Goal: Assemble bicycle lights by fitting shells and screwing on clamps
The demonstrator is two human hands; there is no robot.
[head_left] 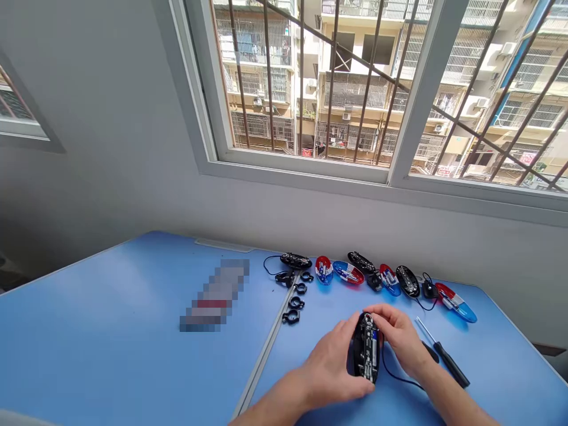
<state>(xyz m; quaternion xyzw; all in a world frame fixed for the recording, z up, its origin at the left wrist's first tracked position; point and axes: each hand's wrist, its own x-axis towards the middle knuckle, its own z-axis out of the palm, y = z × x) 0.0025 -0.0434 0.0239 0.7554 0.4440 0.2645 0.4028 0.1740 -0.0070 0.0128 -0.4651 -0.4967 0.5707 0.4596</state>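
Note:
Between my hands is a black oval light housing [366, 349], with its long side pointing away from me and its inside facing up. A circuit board and what looks like a silver-and-blue battery show in it. My left hand [331, 368] grips its left edge, the thumb at the near end. My right hand [396, 332] holds the far end and right edge with bent fingers. From the right side a thin black cable [394, 376] runs toward my right forearm, which partly covers a small black piece [430, 352]. Close by lies a screwdriver [450, 364] with a black handle.
Along the wall lie red-and-blue clear covers [341, 271] and more black housings [407, 281], some with cables. Several black clamp rings [296, 302] line the seam in the blue table [110, 331]. A blurred-out object [215, 296] lies to the left. A barred window [310, 89] is above.

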